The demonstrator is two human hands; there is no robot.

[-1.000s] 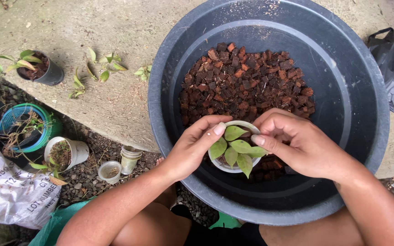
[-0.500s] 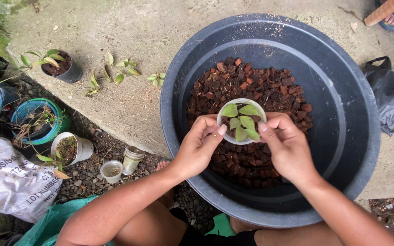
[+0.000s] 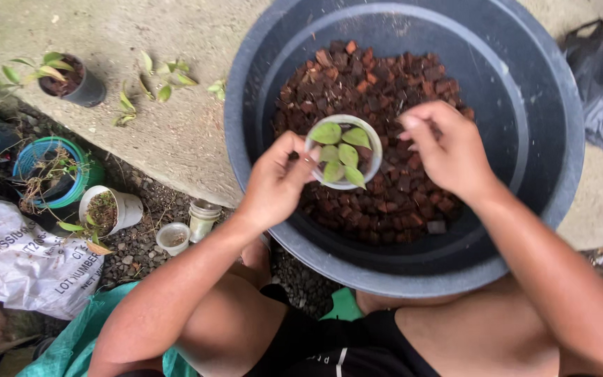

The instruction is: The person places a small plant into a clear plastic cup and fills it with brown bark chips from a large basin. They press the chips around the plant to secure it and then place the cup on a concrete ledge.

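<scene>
Released by the right hand (image 3: pixel 448 150), fingers curled apart, the cup (image 3: pixel 343 152) stays pinched in left hand (image 3: pixel 277 183) fingers.

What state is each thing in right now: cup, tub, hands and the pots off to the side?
Small clear plastic cup with a green seedling: upright, held over the tub.
Left hand: gripping the cup's side.
Right hand: off the cup, fingers curled above the chips.
Large dark round plastic tub: partly filled with reddish-brown chips.
Small black pot: upright, planted.
White pot: tilted, planted.
</scene>
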